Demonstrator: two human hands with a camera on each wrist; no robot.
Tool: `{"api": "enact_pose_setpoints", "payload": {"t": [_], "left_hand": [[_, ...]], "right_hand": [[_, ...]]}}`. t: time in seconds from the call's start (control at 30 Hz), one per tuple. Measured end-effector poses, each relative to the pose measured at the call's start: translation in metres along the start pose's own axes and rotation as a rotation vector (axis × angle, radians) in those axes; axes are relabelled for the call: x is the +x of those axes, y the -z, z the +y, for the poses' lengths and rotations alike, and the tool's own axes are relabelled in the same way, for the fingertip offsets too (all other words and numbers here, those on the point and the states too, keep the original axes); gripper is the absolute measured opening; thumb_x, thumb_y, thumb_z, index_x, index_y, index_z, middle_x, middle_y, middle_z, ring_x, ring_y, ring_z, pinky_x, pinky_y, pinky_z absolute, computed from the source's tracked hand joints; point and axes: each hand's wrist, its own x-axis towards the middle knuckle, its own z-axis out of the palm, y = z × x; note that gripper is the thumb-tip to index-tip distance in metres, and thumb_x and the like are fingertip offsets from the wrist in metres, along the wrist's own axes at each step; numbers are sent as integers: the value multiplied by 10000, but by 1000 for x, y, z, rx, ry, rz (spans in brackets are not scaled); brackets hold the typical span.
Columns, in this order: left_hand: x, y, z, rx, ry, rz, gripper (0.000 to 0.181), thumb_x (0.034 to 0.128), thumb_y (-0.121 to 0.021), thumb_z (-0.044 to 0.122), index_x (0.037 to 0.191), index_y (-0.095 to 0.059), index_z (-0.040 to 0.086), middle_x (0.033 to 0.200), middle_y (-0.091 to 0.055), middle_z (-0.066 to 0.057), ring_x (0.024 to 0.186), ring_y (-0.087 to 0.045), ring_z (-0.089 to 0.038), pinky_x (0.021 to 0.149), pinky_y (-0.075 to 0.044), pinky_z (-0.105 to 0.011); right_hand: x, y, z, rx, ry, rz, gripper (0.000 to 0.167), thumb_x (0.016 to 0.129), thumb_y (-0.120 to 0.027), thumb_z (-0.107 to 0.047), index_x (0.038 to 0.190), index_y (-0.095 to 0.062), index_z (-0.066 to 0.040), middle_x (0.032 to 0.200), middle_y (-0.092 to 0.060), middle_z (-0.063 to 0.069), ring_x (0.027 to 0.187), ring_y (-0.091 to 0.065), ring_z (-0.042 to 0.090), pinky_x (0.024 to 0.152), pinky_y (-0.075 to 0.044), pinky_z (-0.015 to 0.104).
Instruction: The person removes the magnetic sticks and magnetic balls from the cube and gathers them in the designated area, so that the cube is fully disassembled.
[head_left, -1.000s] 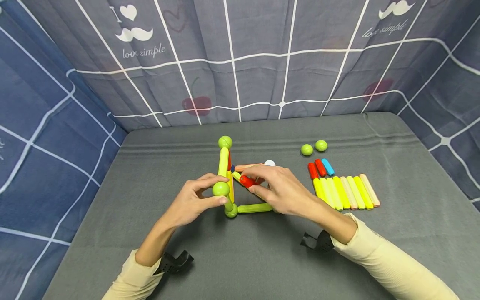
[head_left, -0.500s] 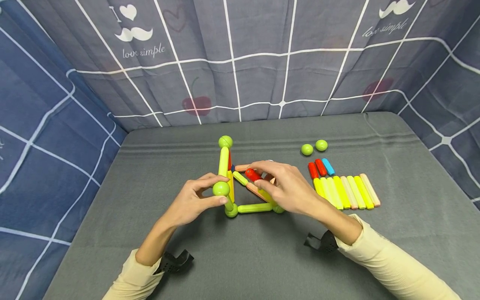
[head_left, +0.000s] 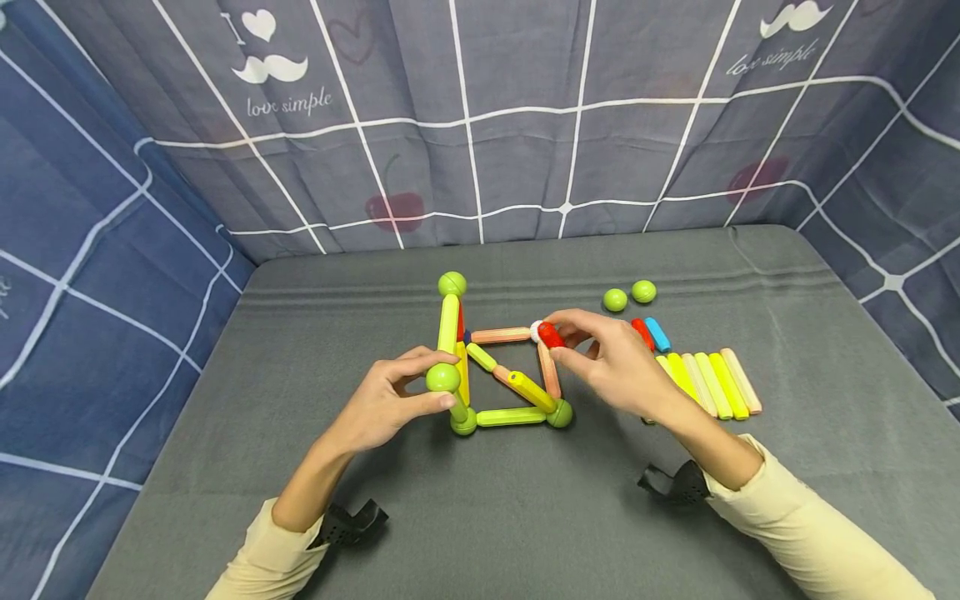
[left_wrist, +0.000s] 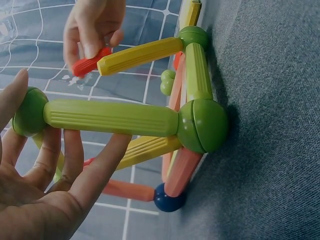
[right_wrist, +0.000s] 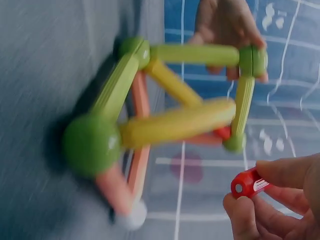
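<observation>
Across a grey table (head_left: 570, 517), a person's left hand (head_left: 401, 390) clamps a glossy green ball (head_left: 442, 377) atop a plastic stick-and-ball frame (head_left: 512, 417), apparently steadying it; the right hand (head_left: 618, 358) pinches a short red rod (head_left: 551, 335) aloft, its end seemingly left free, two loose green balls (head_left: 643, 291) beyond.
</observation>
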Motion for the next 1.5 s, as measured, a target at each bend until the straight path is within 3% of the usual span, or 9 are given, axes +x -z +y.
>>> {"api": "enact_pose_setpoints", "payload": {"t": [0.07,0.23,0.5,0.67,0.93,1.23,1.5], "left_hand": [[1,0,0,-3,-2,-1,430,852,-750,-1,1258,-620,-54,1152,-629,-114,1103,-553,-231,951,-480,-367],[1,-1,-2,-10,-4,1,413,855,-743,-15,1254,-636,-21,1151,-631,-119,1100,-558,-226,959,-478,-389],[1,-2,-1,2,-4,-5,422,857,-742,-3,1258,-622,-50,1159,-627,-99,1099,-553,-233,935,-488,-398],[1,-1,-2,0,-7,-3,416,864,-738,6,1257,-618,-61,1154,-627,-87,1100,-551,-233,935,-485,-367],[1,-1,-2,-10,-3,-3,414,856,-741,-5,1250,-624,-56,1134,-631,-90,1101,-550,-235,969,-469,-416],[1,-2,-2,-10,-7,-4,416,856,-741,-9,1251,-622,-61,1129,-634,-88,1095,-557,-234,974,-468,-432],[2,-2,-1,-3,0,-4,422,848,-747,-12,1254,-632,-37,1147,-634,-95,1097,-556,-235,959,-477,-410]], "right_hand": [[-2,10,13,-38,-37,36,262,894,-715,-49,1149,-680,-98,960,-693,-6,854,-642,125,669,-505,286],[-4,42,48,-113,-180,56,286,916,-688,-81,1189,-644,-8,1008,-682,115,875,-660,247,684,-500,278],[-9,83,94,-290,-323,-47,431,945,-614,-98,1345,-517,31,1056,-634,240,867,-627,333,691,-461,411],[-7,89,109,-323,-358,-95,386,947,-600,-103,1311,-552,19,1059,-619,249,913,-583,351,733,-437,470],[-4,92,125,-397,-403,-141,348,926,-646,-124,1225,-589,43,909,-639,161,804,-575,294,675,-428,435],[-5,95,127,-396,-424,-223,343,957,-622,-136,1223,-587,77,949,-650,193,822,-587,299,674,-447,435],[-6,97,126,-404,-433,-228,390,967,-607,-169,1229,-577,118,979,-641,238,841,-594,321,671,-472,435]]}}
